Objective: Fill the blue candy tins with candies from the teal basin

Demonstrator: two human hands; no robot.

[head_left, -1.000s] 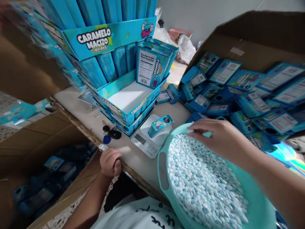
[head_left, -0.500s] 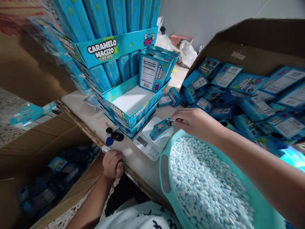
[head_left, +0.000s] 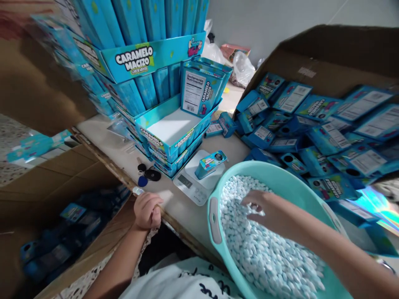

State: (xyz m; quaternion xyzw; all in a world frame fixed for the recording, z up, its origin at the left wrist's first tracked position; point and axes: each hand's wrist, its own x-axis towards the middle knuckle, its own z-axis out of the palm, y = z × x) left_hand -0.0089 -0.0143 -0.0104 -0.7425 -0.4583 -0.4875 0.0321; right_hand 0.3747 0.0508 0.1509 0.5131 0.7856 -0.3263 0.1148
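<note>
My right hand is over the pale blue and white candies in a turquoise tub, fingers bent and apart, with nothing visibly held. Left of the tub, a small blue candy box rests on a white digital scale. Its top has a dark round opening. My left hand is closed at the table's edge, fingers curled in. What lies inside it, if anything, is hidden. A small whitish piece shows just above its knuckles.
Stacked display trays with blue boxes rise behind the scale. Keys lie on the table. At right, a cardboard carton spills many blue boxes. Another carton with boxes stands below the table at left.
My right hand has left the top of the box on the scale and moved down and right into the tub. The box stays on the scale. My left hand has barely moved.
</note>
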